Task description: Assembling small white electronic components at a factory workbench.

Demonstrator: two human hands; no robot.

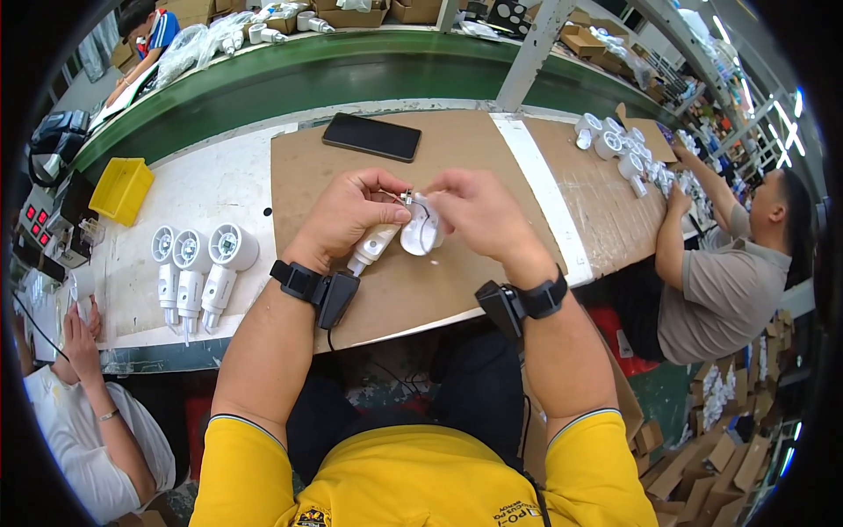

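Note:
My left hand (347,215) pinches a small circuit board (407,197) with thin wires between thumb and forefinger. Below it, a white lamp housing (373,248) lies tilted on the brown cardboard, its round cup (421,235) facing up with a dark wire across the opening. My right hand (483,211) is at the cup's right side, fingers bent together and blurred by motion; what they hold, if anything, is hidden. A tiny white piece (435,262) shows just below the cup.
Several white lamp housings (230,250) stand at the left. A black phone (371,137) lies at the cardboard's far edge; a yellow bin (121,191) sits far left. Co-workers work on both sides, more white lamp parts (608,144) near the right one. A green conveyor (351,79) runs behind.

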